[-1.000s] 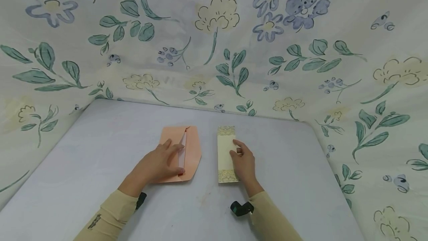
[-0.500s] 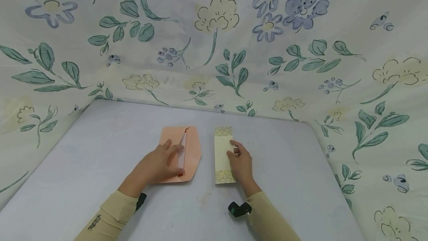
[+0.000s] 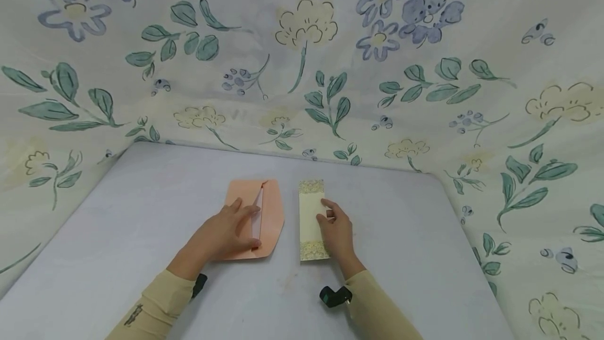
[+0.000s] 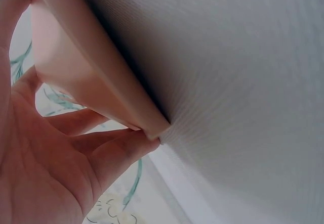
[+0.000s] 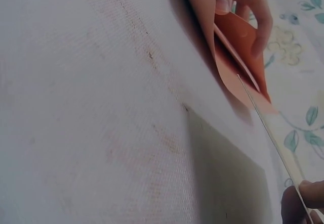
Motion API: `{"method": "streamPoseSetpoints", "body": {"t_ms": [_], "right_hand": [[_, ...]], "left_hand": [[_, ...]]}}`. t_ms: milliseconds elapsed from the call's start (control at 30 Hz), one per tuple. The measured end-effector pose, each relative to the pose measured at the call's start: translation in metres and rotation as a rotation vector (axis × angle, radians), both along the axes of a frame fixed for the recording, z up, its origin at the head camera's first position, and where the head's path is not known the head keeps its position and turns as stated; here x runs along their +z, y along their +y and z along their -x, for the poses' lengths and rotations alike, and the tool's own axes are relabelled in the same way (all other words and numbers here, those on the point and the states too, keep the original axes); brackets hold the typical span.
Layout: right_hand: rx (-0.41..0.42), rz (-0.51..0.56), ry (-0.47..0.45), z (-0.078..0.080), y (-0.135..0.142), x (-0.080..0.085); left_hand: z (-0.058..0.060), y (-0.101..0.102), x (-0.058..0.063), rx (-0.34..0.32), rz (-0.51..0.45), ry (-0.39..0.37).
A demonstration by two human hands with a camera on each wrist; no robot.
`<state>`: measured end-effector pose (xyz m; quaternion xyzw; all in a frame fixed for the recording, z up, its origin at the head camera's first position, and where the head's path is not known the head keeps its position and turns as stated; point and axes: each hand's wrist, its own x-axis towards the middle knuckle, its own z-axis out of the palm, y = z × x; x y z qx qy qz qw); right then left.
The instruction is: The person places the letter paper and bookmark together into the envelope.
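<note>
A peach envelope (image 3: 272,219) lies left of the middle of the table, its long slit parted and showing a pale inside. My left hand (image 3: 219,232) holds it, with thumb and a finger at the two ends of the slit. Seen from the left wrist, fingers (image 4: 121,153) grip the edge of the envelope (image 4: 91,47). My right hand (image 3: 337,231) pinches the right edge of a cream card (image 3: 310,219) with patterned yellow-green bands at both ends. In the right wrist view the card (image 5: 276,140) appears edge-on, above its shadow, pointing toward the envelope's opening (image 5: 238,57).
The white table (image 3: 410,256) runs back to a floral cloth (image 3: 302,67) that hangs behind and at both sides. A black wrist device (image 3: 335,296) sits at the right cuff. Faint brownish smudges (image 5: 167,138) mark the tabletop.
My right hand has carried the card a little to the left, nearer the envelope. The left hand and the envelope have stayed in place.
</note>
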<state>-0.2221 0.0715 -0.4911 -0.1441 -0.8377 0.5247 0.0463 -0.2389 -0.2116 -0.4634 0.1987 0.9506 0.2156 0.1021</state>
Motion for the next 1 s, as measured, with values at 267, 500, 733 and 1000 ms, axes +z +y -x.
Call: {"method": "streamPoseSetpoints", "body": {"t_ms": [267,500,733,1000], "right_hand": [[0.011,0.004,0.024,-0.001,-0.004,0.001],[0.018,0.018,0.047,0.001,-0.009,-0.002],[0.028,-0.012,0.067,0.002,-0.015,-0.001],[0.041,-0.008,0.074,0.002,-0.020,0.000]], "left_hand": [[-0.001,0.001,-0.001,0.007,0.007,-0.002],[0.000,0.000,-0.002,0.012,0.005,0.002],[0.000,0.000,-0.002,0.014,0.000,0.007],[0.001,-0.001,-0.003,0.008,-0.003,0.010]]}}
